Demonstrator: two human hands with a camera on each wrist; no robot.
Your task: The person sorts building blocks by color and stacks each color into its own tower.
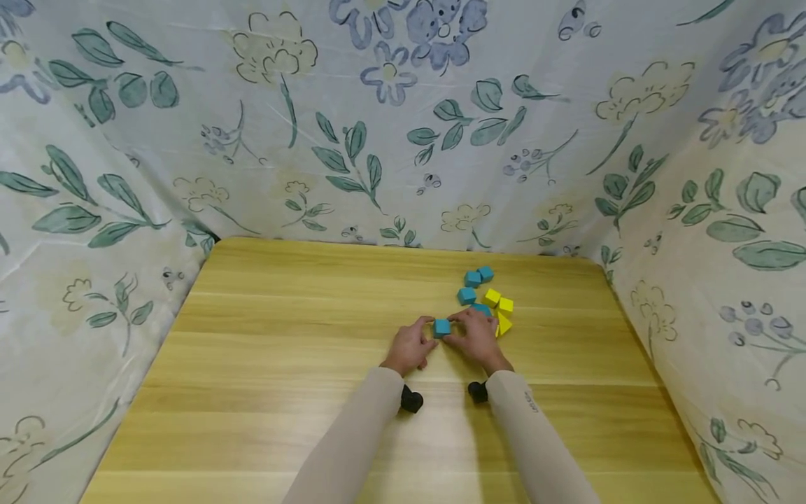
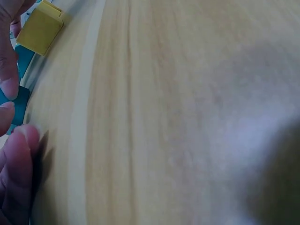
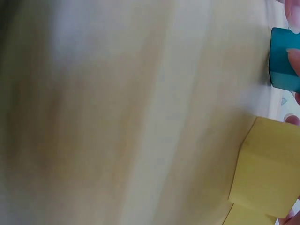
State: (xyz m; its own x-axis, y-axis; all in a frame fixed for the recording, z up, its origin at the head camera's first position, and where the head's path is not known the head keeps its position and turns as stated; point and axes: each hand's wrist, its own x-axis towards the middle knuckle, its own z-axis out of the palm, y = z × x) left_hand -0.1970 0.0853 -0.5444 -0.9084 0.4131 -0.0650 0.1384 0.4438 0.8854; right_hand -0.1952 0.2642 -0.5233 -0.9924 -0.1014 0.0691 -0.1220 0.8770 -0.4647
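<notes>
A small blue cube point(image 1: 441, 328) sits on the wooden table between the two hands. My left hand point(image 1: 411, 346) is at its left side, index finger at the back corner and thumb at the front. From the other side my right hand point(image 1: 476, 334) holds the cube between thumb and index finger. Fingertips also show against the blue cube point(image 3: 281, 61) in the right wrist view. Behind the right hand is another blue block point(image 1: 481, 308), partly hidden. A yellow triangular block point(image 1: 504, 323) lies just right of that hand.
Beyond the right hand lie three blue blocks point(image 1: 467, 296) and two yellow cubes point(image 1: 492, 297). The wooden table point(image 1: 283, 315) is bordered at the back and sides by floral cloth point(image 1: 390, 175). Black wrist cameras point(image 1: 412, 401) hang below the sleeves.
</notes>
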